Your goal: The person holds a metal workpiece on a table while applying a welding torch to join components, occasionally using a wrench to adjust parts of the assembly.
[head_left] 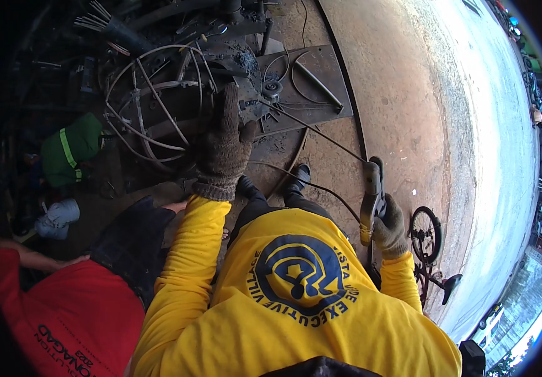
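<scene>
Site: a metalworking workshop, apparently open along one side to pale pavement (479, 125), as indicated by a curved frame of metal rods (161, 99), a flat metal plate (332, 68) bearing a straight bar (319, 85), a brown-stained floor (403, 94), and thin rods (99, 22) bundled in a dark tube (128, 38).

A grey tool (372, 188) is held in the gloved right grip (391, 231), with a thin rod (321, 133) extended up-left from its end. The open, gloved left grip (221, 151) is raised near a round metal frame (164, 103); a bicycle (439, 234) is seen right of the right grip.
</scene>
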Available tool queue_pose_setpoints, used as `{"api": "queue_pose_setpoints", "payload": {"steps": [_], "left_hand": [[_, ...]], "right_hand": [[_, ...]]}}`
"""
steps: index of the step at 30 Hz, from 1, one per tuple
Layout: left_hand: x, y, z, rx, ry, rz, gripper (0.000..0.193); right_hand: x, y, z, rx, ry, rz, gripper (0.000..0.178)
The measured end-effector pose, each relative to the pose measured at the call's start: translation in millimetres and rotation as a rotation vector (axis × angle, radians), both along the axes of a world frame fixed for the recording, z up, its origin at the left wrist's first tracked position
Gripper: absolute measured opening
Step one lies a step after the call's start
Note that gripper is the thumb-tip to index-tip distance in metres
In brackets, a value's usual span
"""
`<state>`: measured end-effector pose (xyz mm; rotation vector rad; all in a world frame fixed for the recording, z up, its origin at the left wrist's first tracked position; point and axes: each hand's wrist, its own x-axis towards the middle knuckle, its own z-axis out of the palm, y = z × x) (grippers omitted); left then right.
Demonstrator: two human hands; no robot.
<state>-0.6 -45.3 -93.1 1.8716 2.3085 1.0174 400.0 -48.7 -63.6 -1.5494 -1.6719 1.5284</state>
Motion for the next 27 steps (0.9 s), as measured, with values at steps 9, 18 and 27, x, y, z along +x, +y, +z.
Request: {"api": "queue_pose_setpoints", "payload": {"steps": [9,18,27], "left_hand": [[-2.0,2.4,0.4,0.064,0.104,-0.018,0.077],[-1.4,2.0,-1.7,0.055,0.075,-0.006,0.077],[-2.4,3.0,-2.1,0.076,0.109,-0.003,0.08]], "right_hand": [[-1.1,-0.5,-0.2,0.003,-0.007,-0.006,0.057],[-0.8,1.5,-0.8,0.042,-0.005,0.016,0.057],[-3.6,2.2,0.1,0.027,0.014,0.01,0.056]]}}
